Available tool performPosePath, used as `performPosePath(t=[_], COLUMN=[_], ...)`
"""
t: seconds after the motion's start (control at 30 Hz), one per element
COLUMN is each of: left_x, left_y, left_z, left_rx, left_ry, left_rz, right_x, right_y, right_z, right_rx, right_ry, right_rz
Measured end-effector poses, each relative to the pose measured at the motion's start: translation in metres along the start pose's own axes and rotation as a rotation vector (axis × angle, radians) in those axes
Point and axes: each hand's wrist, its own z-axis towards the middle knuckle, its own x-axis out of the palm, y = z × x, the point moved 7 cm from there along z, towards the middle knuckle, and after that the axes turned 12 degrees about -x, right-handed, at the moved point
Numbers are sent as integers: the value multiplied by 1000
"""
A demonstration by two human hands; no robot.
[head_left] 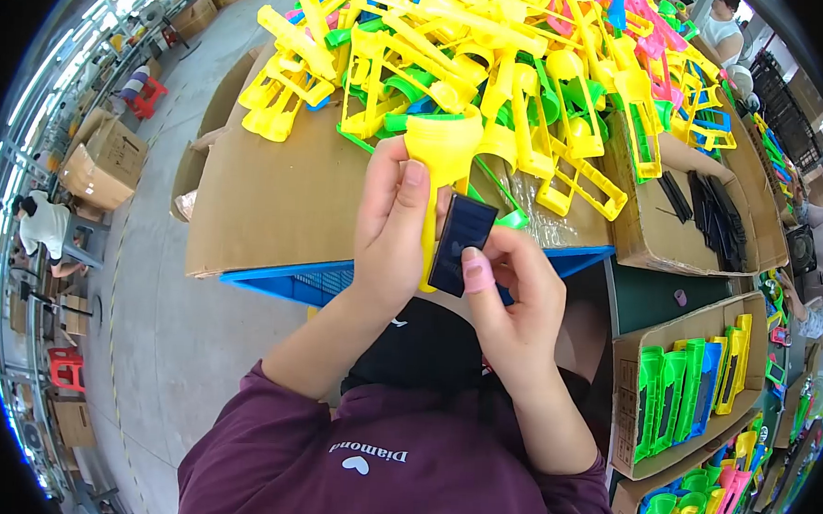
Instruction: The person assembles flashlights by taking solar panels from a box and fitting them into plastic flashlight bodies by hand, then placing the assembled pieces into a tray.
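Observation:
A yellow plastic part (443,149) with a wide rounded top and a narrow stem is upright in my left hand (393,221), its thumb and fingers closed round it. My right hand (519,295) pinches a dark rectangular panel (464,241) between thumb and fingers, with a pink wrap on the thumb. The panel stands slightly tilted, right beside the yellow stem; whether the two touch is hard to tell. Just beyond my hands, a heap of yellow, green, blue and pink plastic parts (505,62) lies on brown cardboard (275,189).
A carton of black strips (716,222) stands to the right. Below it, an open box (624,380) holds upright coloured parts, with another such box nearer. A blue frame (289,283) edges the cardboard. People sit at far left (45,228) and far right.

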Motion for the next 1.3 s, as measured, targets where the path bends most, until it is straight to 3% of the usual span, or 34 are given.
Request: performPosePath(t=[0.07, 0.17, 0.27, 0.33, 0.4, 0.47, 0.87, 0.97, 1.3], left_x=[6, 9, 14, 7, 5, 8, 7, 5, 14], left_y=[-2, 5, -1, 8, 11, 8, 14, 23, 20], left_z=[0, 1, -1, 2, 1, -3, -5, -4, -11], left_rx=[1, -62, 4, -90, -104, -31, -57, -80, -115], left_ry=[-89, -39, -73, 218, 223, -52, -66, 21, 122], left_rz=[-4, -22, 80, -198, -210, 41, -166, -237, -24], right_x=[1, 0, -8, -18, -15, -3, 0, -1, -3], right_y=[2, 4, 5, 6, 10, 6, 3, 1, -7], right_z=[-1, 0, 3, 7, 9, 3, -1, 0, -10], right_rx=[-51, -78, -81, -57, -82, -84, -93, -100, -24], right_ry=[18, 23, 5, -73, -10, 43, 49, 104, 27], right_rz=[-62, -97, -125, -109, -167, -146, -151, -177, -89])
